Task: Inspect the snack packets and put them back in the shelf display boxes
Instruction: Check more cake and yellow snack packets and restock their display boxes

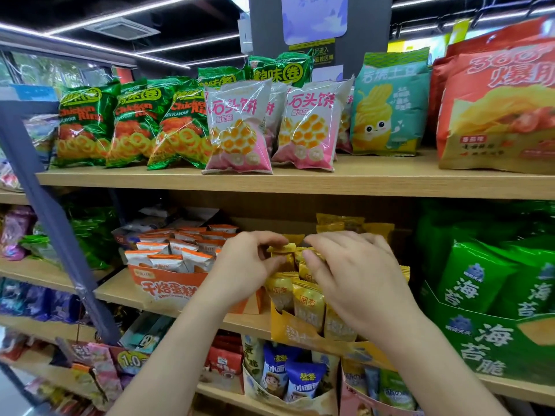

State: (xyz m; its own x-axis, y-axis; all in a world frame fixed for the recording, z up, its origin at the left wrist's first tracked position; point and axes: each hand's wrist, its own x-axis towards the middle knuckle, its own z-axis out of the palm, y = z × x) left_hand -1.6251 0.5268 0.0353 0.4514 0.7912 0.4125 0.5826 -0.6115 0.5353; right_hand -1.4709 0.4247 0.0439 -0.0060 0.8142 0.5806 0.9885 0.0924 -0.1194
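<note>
A yellow display box [292, 328] stands on the middle wooden shelf, with several small yellow snack packets [307, 304] upright in it. My left hand [240, 265] pinches the top edge of one yellow packet [282, 250] in the box's back rows. My right hand [348, 274] reaches in from the right, its fingers curled among the tops of the neighbouring yellow packets. To the left sits an orange-and-white display box [162, 289] full of orange-topped white packets [168, 259].
The top shelf [360, 181] carries green chicken-ring bags [132, 124], pink bags [240, 130], a teal bag [387, 106] and red bags [495, 115]. A green seaweed box [486, 343] stands right of the yellow box. A blue-grey upright post [51, 217] runs down the left. Lower shelves hold more snacks.
</note>
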